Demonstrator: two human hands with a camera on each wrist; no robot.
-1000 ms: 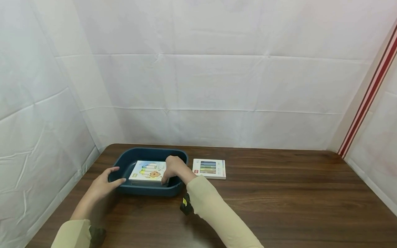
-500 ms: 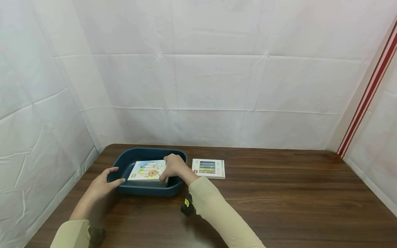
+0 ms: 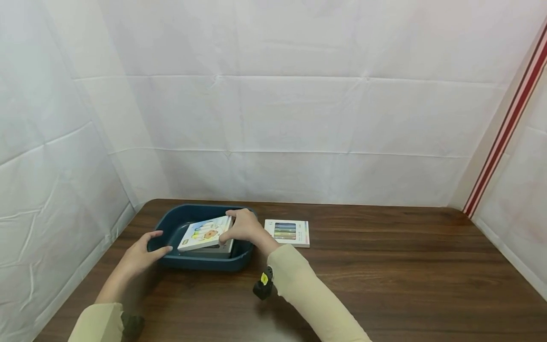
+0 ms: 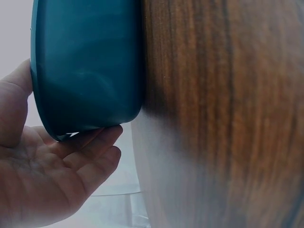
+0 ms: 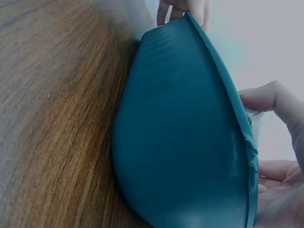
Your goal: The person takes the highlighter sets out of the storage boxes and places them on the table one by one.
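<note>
A dark blue plastic tub (image 3: 201, 261) sits at the left of a wooden table. My right hand (image 3: 241, 228) grips the right edge of a flat white box with colourful pictures (image 3: 204, 234), which is tilted up inside the tub. Under it lies another box (image 3: 213, 249). My left hand (image 3: 143, 251) rests against the tub's left rim, thumb on top, fingers straight along the wall. The left wrist view shows those fingers (image 4: 90, 147) against the tub (image 4: 85, 66). The right wrist view shows the tub's outer wall (image 5: 180, 137) and my right fingers (image 5: 273, 102) over its rim.
A second flat white box with coloured pens on its cover (image 3: 287, 232) lies on the table just right of the tub. The brown table (image 3: 384, 266) stretches to the right. White sheets wall the space at the back and left; a red-striped strip (image 3: 504, 133) stands at the right.
My right hand has raised the right edge of the picture box, so it now tilts up out of the tub. The left hand has stayed on the tub's rim.
</note>
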